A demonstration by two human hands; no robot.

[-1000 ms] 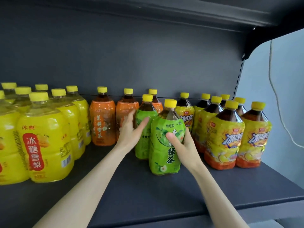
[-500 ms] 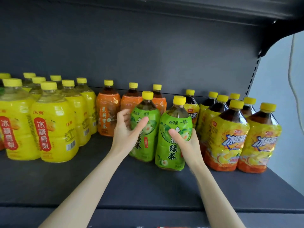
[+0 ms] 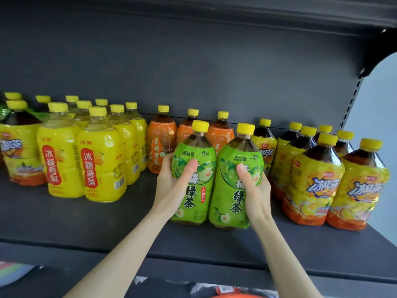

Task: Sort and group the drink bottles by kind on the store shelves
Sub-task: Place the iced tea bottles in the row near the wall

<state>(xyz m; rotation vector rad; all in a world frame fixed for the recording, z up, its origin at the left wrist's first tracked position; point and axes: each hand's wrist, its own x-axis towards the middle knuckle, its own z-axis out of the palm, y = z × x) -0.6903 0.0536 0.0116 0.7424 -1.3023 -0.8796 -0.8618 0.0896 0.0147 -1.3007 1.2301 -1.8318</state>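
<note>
Two green tea bottles with yellow caps stand side by side at the front middle of the dark shelf (image 3: 107,222). My left hand (image 3: 171,186) grips the left green bottle (image 3: 193,190) from its left side, thumb across the label. The right green bottle (image 3: 232,198) is held by my right hand (image 3: 255,190) from its right side. Both bottles are upright and touch each other. Behind them stand three orange-labelled tea bottles (image 3: 160,140).
Several yellow pear-drink bottles (image 3: 98,160) fill the left. Iced black tea bottles (image 3: 311,181) crowd the right, and one more (image 3: 19,147) sits at the far left. Bare shelf lies in front. The shelf's back panel (image 3: 193,72) and an upper shelf close in above.
Both green bottles have been drawn forward toward the shelf's front and now stand level, side by side. My left hand has closed more firmly on its bottle.
</note>
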